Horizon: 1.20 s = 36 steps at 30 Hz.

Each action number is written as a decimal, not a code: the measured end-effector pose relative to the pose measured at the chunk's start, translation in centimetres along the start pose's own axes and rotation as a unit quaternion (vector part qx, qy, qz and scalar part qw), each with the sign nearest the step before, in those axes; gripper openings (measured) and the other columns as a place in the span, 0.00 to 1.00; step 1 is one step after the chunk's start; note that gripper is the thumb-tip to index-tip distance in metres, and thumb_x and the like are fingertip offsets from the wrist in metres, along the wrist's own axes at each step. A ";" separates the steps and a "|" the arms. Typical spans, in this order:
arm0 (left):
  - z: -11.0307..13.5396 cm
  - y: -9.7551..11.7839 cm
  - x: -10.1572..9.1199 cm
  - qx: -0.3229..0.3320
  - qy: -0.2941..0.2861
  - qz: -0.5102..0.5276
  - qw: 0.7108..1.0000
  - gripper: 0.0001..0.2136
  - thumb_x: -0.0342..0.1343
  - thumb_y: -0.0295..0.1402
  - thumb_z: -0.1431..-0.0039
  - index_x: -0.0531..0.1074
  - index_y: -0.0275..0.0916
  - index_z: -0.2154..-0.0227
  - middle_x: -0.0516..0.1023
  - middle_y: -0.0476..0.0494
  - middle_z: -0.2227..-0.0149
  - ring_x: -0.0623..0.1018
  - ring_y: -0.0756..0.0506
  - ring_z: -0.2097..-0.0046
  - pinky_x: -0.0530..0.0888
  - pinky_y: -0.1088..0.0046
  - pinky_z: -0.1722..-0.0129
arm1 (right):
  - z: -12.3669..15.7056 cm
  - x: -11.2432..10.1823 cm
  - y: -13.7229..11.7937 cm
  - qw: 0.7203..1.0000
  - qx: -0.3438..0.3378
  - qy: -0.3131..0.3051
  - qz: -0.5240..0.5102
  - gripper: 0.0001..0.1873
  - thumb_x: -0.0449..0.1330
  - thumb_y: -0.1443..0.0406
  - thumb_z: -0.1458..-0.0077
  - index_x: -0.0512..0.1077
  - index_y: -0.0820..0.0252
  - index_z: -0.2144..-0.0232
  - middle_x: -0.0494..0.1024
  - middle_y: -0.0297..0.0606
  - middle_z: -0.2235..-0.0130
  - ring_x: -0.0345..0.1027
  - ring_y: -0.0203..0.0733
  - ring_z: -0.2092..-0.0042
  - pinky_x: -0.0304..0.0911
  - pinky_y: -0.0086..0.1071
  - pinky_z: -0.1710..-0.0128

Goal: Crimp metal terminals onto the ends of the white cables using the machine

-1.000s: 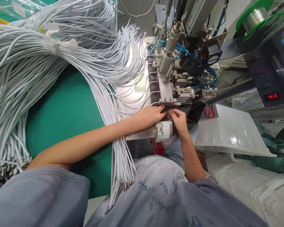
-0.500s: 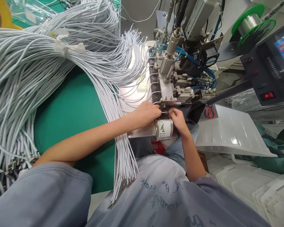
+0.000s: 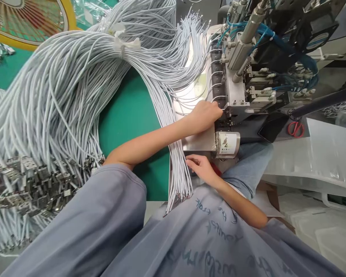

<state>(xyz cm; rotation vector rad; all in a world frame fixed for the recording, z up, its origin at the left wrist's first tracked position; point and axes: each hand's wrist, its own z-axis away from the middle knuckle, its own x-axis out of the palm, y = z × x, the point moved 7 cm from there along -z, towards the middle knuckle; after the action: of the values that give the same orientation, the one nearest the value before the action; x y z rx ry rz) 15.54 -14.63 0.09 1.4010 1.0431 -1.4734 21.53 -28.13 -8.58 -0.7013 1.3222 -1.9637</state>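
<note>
My left hand (image 3: pixel 209 114) is closed at the front end of a row of black fixture blocks (image 3: pixel 219 89) on the machine (image 3: pixel 238 61). Its fingertips are turned away, so what they grip is hidden. White cables curve into the blocks just behind it. Lower down, my right hand (image 3: pixel 201 167) has its thumb and fingers apart, the tips at the edge of a hanging bundle of white cables (image 3: pixel 177 165); no cable is seen in its grasp. A labelled, film-wrapped box (image 3: pixel 228 144) sits between the two hands, at the machine's near edge.
A large tied bundle of cables (image 3: pixel 75 73) covers much of the green table (image 3: pixel 129 111), with metal connectors (image 3: pixel 37 184) at its lower left. A yellow-rimmed fan (image 3: pixel 67 15) stands at top left. Red scissors (image 3: pixel 295 129) and a dark phone-like slab (image 3: pixel 273 126) lie to the right.
My right hand has let go at the fixture and moved down and left to the cable bundle. My left hand stays at the fixture. The view has shifted, bringing the fan into sight.
</note>
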 end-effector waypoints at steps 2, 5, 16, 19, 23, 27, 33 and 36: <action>-0.1 -0.2 0.0 -0.002 0.003 0.004 1.000 0.13 0.45 0.20 0.43 0.76 0.33 0.67 0.75 0.36 0.65 0.75 0.44 0.66 0.58 0.70 0.72 | -0.4 0.2 0.5 1.000 0.002 -0.005 0.010 0.11 0.55 0.58 0.48 0.68 0.59 0.75 0.68 0.31 0.77 0.60 0.33 0.75 0.57 0.28 0.75; 0.0 0.2 -0.6 0.001 0.006 0.021 1.000 0.13 0.46 0.18 0.45 0.76 0.32 0.70 0.75 0.37 0.67 0.74 0.44 0.66 0.60 0.70 0.71 | 0.2 -0.8 -0.3 0.999 0.005 0.007 0.045 0.09 0.50 0.61 0.44 0.65 0.58 0.73 0.64 0.27 0.80 0.60 0.33 0.77 0.56 0.28 0.75; 2.6 7.2 -3.1 0.163 0.037 0.327 0.930 0.17 0.46 0.40 0.35 0.75 0.34 0.65 0.78 0.42 0.68 0.74 0.48 0.67 0.65 0.73 0.69 | 4.8 -13.4 -7.2 0.955 -0.063 0.213 0.195 0.08 0.59 0.61 0.49 0.72 0.61 0.74 0.73 0.33 0.76 0.63 0.36 0.74 0.56 0.29 0.76; 2.4 6.4 -2.7 0.145 0.054 0.381 0.912 0.13 0.49 0.37 0.36 0.75 0.34 0.60 0.78 0.43 0.67 0.75 0.49 0.68 0.65 0.76 0.70 | 6.0 -16.0 -8.2 0.933 -0.119 0.326 0.097 0.09 0.67 0.62 0.59 0.73 0.59 0.74 0.74 0.33 0.74 0.66 0.36 0.73 0.62 0.29 0.74; 2.3 5.5 -3.5 0.140 0.109 0.400 0.899 0.11 0.49 0.30 0.38 0.76 0.34 0.64 0.77 0.44 0.70 0.74 0.51 0.70 0.64 0.77 0.71 | 5.8 -16.0 -8.1 0.926 -0.160 0.337 -0.052 0.14 0.68 0.62 0.61 0.74 0.58 0.69 0.76 0.33 0.73 0.68 0.35 0.73 0.68 0.32 0.71; 2.3 5.1 -4.0 0.134 0.138 0.412 0.891 0.10 0.51 0.30 0.40 0.77 0.34 0.70 0.75 0.46 0.75 0.71 0.53 0.74 0.63 0.78 0.74 | 5.1 -15.5 -7.9 0.921 -0.166 0.338 -0.100 0.13 0.62 0.56 0.51 0.74 0.59 0.67 0.77 0.36 0.72 0.69 0.35 0.73 0.69 0.33 0.71; 2.2 5.2 -4.2 0.134 0.115 0.486 0.856 0.11 0.50 0.32 0.39 0.77 0.35 0.70 0.73 0.47 0.76 0.68 0.54 0.74 0.64 0.79 0.73 | 5.0 -15.0 -8.5 0.896 -0.221 0.383 -0.038 0.08 0.63 0.59 0.51 0.74 0.57 0.71 0.71 0.31 0.76 0.64 0.33 0.75 0.63 0.29 0.73; 2.2 5.2 -4.1 0.130 0.110 0.510 0.843 0.12 0.50 0.33 0.39 0.77 0.35 0.71 0.72 0.47 0.76 0.68 0.54 0.74 0.64 0.79 0.74 | 4.9 -14.4 -8.7 0.892 -0.224 0.394 -0.014 0.09 0.62 0.57 0.50 0.74 0.56 0.72 0.69 0.32 0.74 0.59 0.31 0.76 0.58 0.29 0.76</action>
<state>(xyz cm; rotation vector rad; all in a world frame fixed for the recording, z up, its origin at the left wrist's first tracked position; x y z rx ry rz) 19.96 -18.23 4.10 1.9111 0.0838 -0.6578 32.38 -17.52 0.23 -0.0754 2.3037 -2.0613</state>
